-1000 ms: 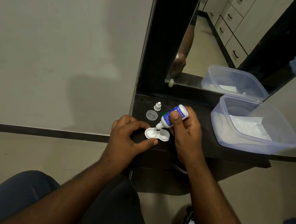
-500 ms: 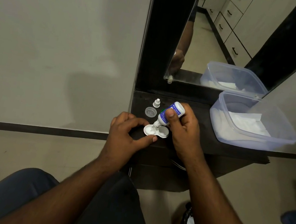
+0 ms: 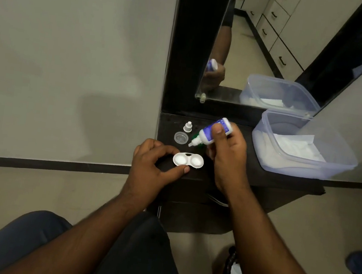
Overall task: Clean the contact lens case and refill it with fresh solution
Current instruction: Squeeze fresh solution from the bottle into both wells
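On the dark shelf (image 3: 286,183) below the mirror (image 3: 246,52) I am counting one white lens case (image 3: 187,160) with two open wells, one solution bottle (image 3: 211,133), two small caps (image 3: 181,137) at 11 o'clock from the case, and one clear tub (image 3: 302,148) at 2 o'clock. Your left hand (image 3: 152,167) is pinching the case's near-left edge. Your right hand (image 3: 228,158) is gripping the bottle. Half a second ago its nozzle was touching the case; now it is lifted away. The bottle's long axis is tilting, nozzle toward 8 o'clock. The case is lying left-to-right.
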`<state>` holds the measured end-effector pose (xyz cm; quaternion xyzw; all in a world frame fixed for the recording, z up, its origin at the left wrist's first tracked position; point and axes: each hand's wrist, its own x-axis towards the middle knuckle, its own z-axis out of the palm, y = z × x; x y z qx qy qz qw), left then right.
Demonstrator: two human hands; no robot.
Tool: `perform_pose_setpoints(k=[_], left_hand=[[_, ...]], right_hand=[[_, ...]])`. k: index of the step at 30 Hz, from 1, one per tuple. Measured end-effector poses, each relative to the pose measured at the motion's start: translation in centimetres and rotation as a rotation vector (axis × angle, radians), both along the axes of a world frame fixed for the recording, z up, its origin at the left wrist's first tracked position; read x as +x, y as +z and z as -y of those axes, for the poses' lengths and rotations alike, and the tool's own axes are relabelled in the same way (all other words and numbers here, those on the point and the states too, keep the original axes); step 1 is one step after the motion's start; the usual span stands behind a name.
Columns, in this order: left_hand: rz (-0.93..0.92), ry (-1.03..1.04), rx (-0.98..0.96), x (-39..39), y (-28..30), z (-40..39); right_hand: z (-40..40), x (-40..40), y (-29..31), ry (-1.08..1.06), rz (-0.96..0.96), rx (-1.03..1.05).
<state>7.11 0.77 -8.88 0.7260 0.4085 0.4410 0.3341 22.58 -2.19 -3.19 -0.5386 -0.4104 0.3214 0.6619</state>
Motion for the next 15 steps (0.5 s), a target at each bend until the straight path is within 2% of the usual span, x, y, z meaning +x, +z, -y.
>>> perform_pose_setpoints(k=[2,4,10,15], left_hand=[[-0.001,-0.001,0.006,0.0,0.1,0.0],[0.000,-0.007,0.005,0.0,0.2,0.1],[-0.008,-0.005,-0.001,0.0,0.2,0.2],[-0.016,0.004,0.016,-0.1,0.2,0.2]], right_hand=[[0.0,0.8,1.0,-0.075,-0.223,0.019],[0.1,1.9,1.9,-0.141,-0.266,0.035],[0.6,2.1,1.1,-0.093,-0.037,-0.054],[0.6,2.0,0.5,-0.001,0.159,-0.030]])
